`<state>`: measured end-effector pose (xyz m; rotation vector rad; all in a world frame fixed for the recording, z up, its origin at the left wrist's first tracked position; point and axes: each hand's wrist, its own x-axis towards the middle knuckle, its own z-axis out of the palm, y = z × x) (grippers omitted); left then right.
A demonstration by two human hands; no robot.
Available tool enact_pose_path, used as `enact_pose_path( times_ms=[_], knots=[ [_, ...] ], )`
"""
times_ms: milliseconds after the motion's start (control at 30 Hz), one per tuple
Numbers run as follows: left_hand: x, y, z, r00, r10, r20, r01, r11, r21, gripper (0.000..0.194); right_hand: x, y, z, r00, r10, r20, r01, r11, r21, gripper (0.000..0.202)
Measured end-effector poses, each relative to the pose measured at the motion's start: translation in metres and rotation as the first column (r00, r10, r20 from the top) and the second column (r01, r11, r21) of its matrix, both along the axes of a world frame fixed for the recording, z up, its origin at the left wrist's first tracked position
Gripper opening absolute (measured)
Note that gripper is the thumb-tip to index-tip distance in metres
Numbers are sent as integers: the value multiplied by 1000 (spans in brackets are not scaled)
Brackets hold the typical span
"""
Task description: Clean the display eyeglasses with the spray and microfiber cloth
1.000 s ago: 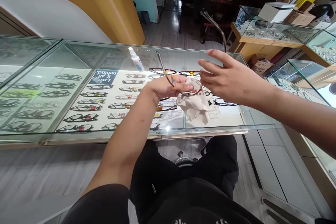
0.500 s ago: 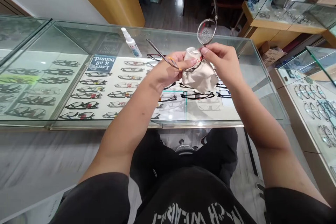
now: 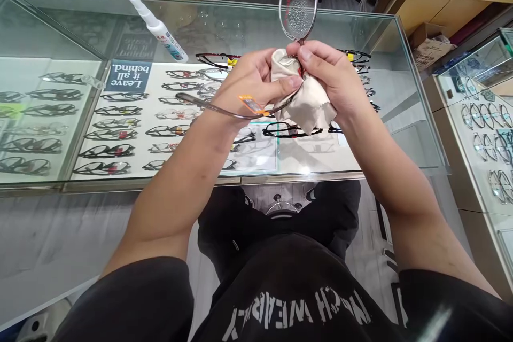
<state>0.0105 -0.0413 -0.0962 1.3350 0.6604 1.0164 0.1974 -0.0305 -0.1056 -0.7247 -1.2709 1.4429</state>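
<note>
Above the glass counter I hold a pair of eyeglasses [image 3: 300, 10] with thin dark rims, turned so one lens points up and away. Droplets and red print show on that far lens. A pale cleaning cloth [image 3: 306, 104] is folded around the nearer lens, which is mostly hidden. My left hand [image 3: 260, 83] is closed, its thumb pressing the cloth on the lens; one temple with an orange tag runs out over my left wrist. My right hand [image 3: 331, 72] pinches the frame near the bridge between thumb and fingers, with cloth hanging beneath it.
A white spray bottle [image 3: 160, 29] stands on the glass display counter [image 3: 224, 179], left of my hands. Rows of eyeglass frames [image 3: 106, 150] lie under the glass beside a blue sign [image 3: 127, 76]. Another display case [image 3: 473, 171] and a cardboard box [image 3: 430, 45] are at the right.
The view has tipped and come closer to the counter. The eyeglasses have turned slightly, so the wet lens shows more squarely and the tagged temple lies flatter. Both hands keep their hold.
</note>
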Motion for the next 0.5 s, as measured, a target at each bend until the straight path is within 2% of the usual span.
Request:
enact_pose_path(
  times_ms=[133,233,367,500],
  knots=[
    [3,2,-5,993,109,-36,-104,987,125,67,-2,-3,1,998,-45,53,45,999,2,36],
    [1,1,-5,988,133,-80,-123,985,125,62,-3,-7,6,997,-70,41,71,997,-26,37],
    [-2,-1,-1,997,30,-73,-20,990,136,57,-3,-9,11,994,-103,36,105,993,-46,28],
    [-6,-2,4,994,-67,-89,82,982,172,59,-1,-9,11,996,-85,32,87,995,-51,19]
  ],
)
